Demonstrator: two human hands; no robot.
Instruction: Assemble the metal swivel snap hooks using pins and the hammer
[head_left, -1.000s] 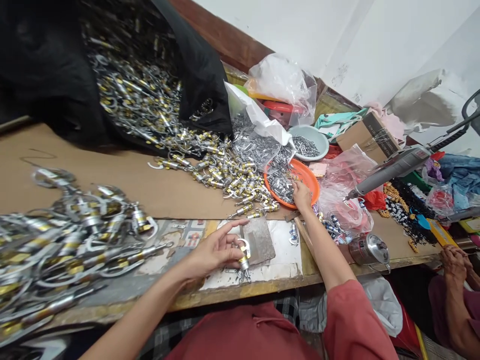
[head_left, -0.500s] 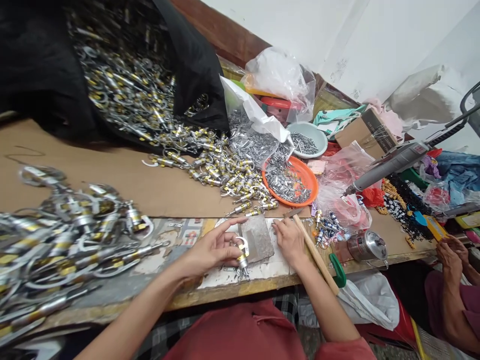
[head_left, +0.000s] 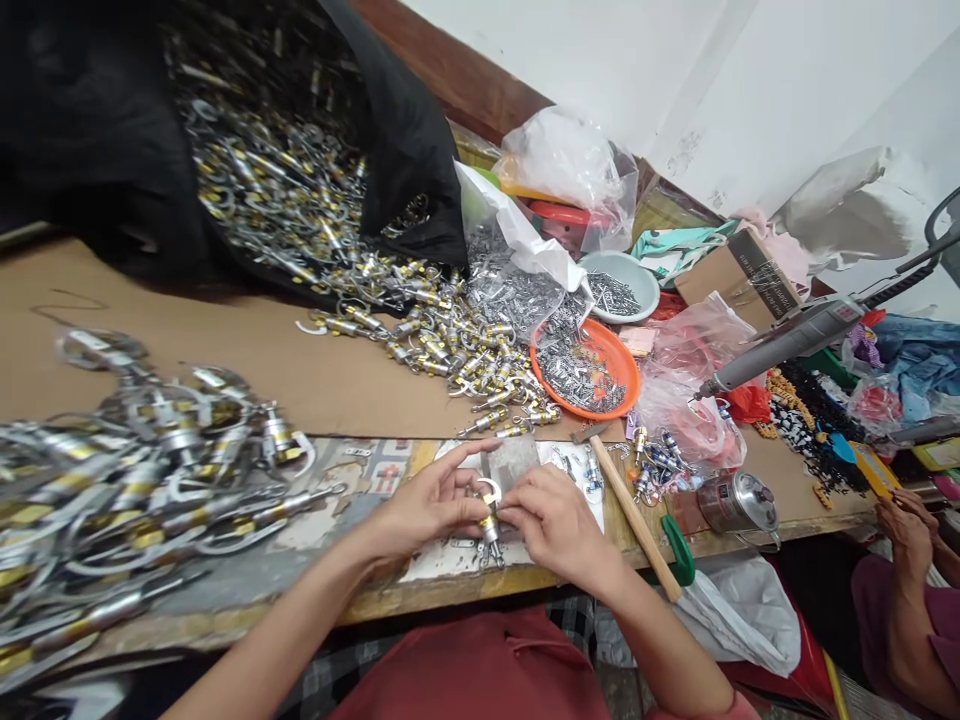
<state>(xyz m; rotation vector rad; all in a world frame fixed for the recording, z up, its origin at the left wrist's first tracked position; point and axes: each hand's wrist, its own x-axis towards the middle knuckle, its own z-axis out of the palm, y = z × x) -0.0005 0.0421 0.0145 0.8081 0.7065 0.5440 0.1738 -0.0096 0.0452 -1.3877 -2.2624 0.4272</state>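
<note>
My left hand (head_left: 431,512) pinches a small silver-and-yellow metal fitting (head_left: 490,525) with a curved, hook-like arm. The fitting points down toward the bench edge, over a white sheet. My right hand (head_left: 559,520) has its fingertips pressed together against the fitting's right side; whatever is between them is hidden. Behind both hands lies a flat grey metal block (head_left: 517,455), partly covered by my right hand. A wooden-handled hammer (head_left: 634,515) rests just right of my right hand, and small metal links (head_left: 581,462) lie on the sheet beside its head.
Similar fittings are heaped at left (head_left: 142,470) and spill from a black bag (head_left: 420,150). An orange dish (head_left: 634,375) and a pale bowl (head_left: 646,283) hold small metal parts. A metal mug (head_left: 739,505) and grey power tool (head_left: 787,345) stand right; another person's hands (head_left: 904,525) work beyond.
My right hand has moved left from beside the hammer to the fitting in my left hand. My left hand keeps its pinch. The view has shifted slightly.
</note>
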